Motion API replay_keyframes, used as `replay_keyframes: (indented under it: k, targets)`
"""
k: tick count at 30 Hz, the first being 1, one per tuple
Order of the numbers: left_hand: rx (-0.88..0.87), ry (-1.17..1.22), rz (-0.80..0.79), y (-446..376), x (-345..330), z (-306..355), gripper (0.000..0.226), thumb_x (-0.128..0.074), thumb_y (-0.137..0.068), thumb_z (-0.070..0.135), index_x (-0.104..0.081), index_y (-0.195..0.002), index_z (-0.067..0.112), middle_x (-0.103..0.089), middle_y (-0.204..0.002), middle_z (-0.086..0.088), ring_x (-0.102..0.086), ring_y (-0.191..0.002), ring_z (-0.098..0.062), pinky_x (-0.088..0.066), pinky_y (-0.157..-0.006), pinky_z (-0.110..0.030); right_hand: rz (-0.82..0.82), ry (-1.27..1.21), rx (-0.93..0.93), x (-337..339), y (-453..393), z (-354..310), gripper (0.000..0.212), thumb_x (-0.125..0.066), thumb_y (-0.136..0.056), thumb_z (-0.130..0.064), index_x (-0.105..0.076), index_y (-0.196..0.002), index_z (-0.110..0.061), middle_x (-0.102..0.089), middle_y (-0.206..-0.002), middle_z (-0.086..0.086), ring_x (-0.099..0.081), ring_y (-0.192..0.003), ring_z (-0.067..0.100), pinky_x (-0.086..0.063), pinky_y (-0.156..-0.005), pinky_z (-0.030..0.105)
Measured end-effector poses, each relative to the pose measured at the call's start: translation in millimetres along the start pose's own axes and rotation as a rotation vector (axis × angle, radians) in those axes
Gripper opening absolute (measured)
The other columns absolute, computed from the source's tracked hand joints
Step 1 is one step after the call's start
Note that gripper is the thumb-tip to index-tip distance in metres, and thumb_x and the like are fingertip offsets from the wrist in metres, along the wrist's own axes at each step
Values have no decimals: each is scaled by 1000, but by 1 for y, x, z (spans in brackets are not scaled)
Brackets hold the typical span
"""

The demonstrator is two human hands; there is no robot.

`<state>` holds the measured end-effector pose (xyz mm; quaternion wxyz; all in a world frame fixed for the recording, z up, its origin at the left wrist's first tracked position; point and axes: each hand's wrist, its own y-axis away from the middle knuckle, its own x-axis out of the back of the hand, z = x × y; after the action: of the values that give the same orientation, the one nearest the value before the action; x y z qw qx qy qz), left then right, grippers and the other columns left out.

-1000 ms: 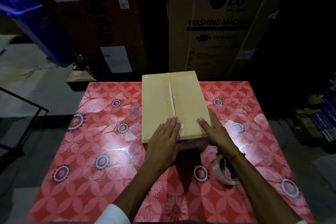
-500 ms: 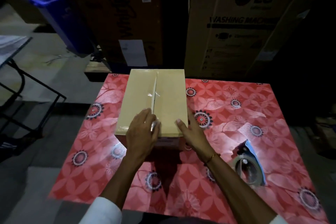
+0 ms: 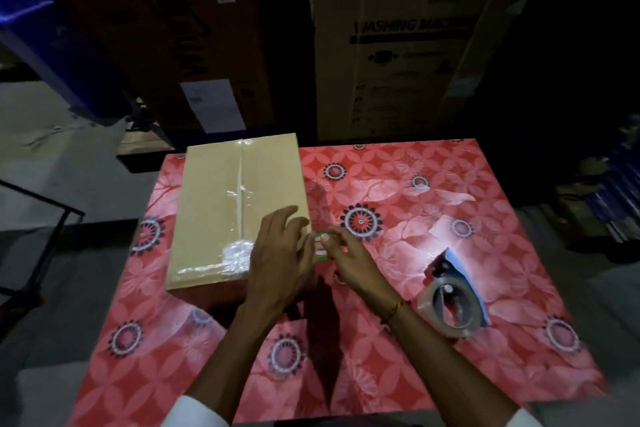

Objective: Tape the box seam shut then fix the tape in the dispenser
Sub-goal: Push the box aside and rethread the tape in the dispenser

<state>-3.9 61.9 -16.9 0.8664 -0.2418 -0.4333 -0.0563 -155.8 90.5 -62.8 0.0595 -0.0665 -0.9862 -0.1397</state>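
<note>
The box point(image 3: 239, 211) was seen standing on the left part of the red flowered worktop point(image 3: 450, 191), its long axis running away from the person. Clear tape point(image 3: 240, 191) was laid along the centre seam from the far edge to the near one, where it was bunched into a wrinkled patch just left of the left hand point(image 3: 277, 263). The seam was therefore judged to be closed, with the dispenser work left to do.

The left hand was held open, fingers spread, over the near right corner of the box; whether it pressed on the cardboard or hovered above it could not be told. The right hand point(image 3: 349, 258) was held just beside the box's right edge, fingers loosely curled and gripping nothing that could be made out. The two hands were close together but not joined.

The tape dispenser point(image 3: 452, 295) was found lying on its side on the worktop, to the right of both hands and a little nearer the person, with its blue blade end pointing away and its roll toward the near edge. It was well apart from the box. The right hand was plainly the nearer one, the right wrist lying just beside the roll, so a short reach rightward was judged to be called for.
</note>
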Motion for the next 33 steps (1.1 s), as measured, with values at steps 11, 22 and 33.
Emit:
replay_keyframes:
  k: [11,22,33]
  targets:
    - [-55,292,-445,5,-129,84,27,-58,-96,26,-62,-119,11,-64,-116,-7,-56,-111,-26,-39,-93,-32,501,456,2,161,71,57,32,-64,-87,1,-68,-115,-13,-63,-116,7,-61,-107,28,-52,-91,42]
    - [60,216,-865,25,-180,102,42,-43,-101,40,-58,-130,13,-66,-122,-9,-61,-108,-26,-48,-89,-35,241,915,-175,196,66,103,36,-61,-97,-24,-53,-130,-12,-61,-125,11,-60,-107,35,-46,-82,40]
    - [740,837,-757,18,-175,114,36,-49,-101,41,-66,-117,14,-72,-114,-10,-70,-93,-20,-55,-77,-28,96,120,-120,180,57,97,29,-63,-95,0,-67,-122,-9,-74,-112,13,-70,-104,32,-56,-90,47]
